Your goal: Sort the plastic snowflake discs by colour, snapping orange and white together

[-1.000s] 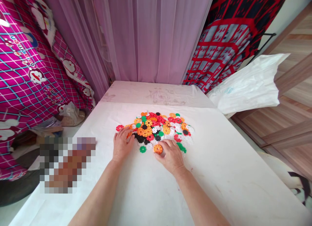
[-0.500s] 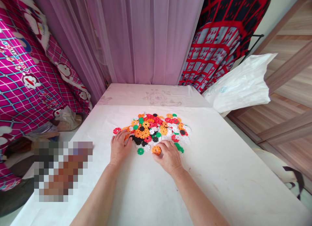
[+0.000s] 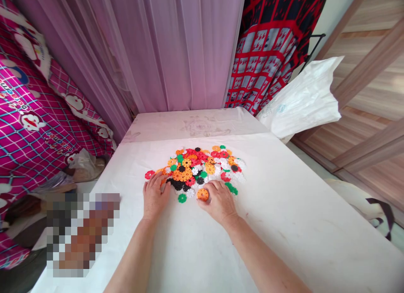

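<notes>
A pile of flat, notched plastic discs [image 3: 197, 163] in red, orange, black, green and white lies on the white-covered table [image 3: 195, 251]. My right hand [image 3: 220, 200] is at the pile's near edge, its thumb and fingers closed round an orange disc [image 3: 202, 195]. At the pile's left side rests my left hand [image 3: 155, 195], fingers apart, over some orange discs and beside black ones [image 3: 177, 184]. A green disc [image 3: 182, 198] and a white disc [image 3: 190, 193] lie between the hands. A red disc [image 3: 149, 174] is just beyond my left fingertips.
A white bag [image 3: 299, 101] stands off the table's back right corner. Purple curtains [image 3: 186, 49] hang behind the table. Pink patterned cloth [image 3: 47, 103] is at the left, and a wooden cabinet [image 3: 369, 129] at the right. A blurred patch covers the table's left edge.
The view has shifted slightly. Both hands keep nearly the same places at the pile, with the orange disc still in my right hand.
</notes>
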`<state>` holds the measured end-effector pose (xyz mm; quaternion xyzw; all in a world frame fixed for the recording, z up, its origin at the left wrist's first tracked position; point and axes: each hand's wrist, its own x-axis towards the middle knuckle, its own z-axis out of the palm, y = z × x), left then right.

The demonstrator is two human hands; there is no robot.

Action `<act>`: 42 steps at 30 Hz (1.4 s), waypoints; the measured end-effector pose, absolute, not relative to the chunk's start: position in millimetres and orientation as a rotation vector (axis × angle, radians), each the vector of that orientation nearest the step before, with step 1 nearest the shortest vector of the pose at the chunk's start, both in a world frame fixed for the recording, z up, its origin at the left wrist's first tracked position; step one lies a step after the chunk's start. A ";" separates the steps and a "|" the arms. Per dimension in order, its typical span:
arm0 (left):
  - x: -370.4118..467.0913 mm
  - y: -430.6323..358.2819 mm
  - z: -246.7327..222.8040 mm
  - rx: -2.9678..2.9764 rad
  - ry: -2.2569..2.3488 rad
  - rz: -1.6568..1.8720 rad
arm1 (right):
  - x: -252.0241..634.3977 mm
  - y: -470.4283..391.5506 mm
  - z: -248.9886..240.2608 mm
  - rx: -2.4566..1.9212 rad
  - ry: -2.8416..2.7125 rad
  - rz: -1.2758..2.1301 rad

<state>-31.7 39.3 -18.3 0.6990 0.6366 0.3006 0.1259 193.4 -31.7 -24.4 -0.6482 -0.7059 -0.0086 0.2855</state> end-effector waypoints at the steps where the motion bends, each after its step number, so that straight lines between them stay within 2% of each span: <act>1: -31.7 39.4 -18.6 2.035 1.859 0.875 | 193.6 -31.7 -24.8 -1.730 -1.888 -0.024; 12: -34.7 40.9 -23.9 2.061 1.875 0.863 | 194.7 -32.2 -29.0 -1.662 -1.859 0.001; 19: -34.8 42.6 -27.3 2.076 1.858 0.895 | 226.3 3.5 -21.3 -1.758 -1.816 -0.157; 28: -35.7 42.7 -26.9 2.072 1.848 0.893 | 239.8 30.6 -11.1 -1.785 -2.067 0.069; 42: -34.9 42.3 -27.1 2.087 1.859 0.892 | 239.3 29.6 -26.7 -1.801 -1.876 -0.044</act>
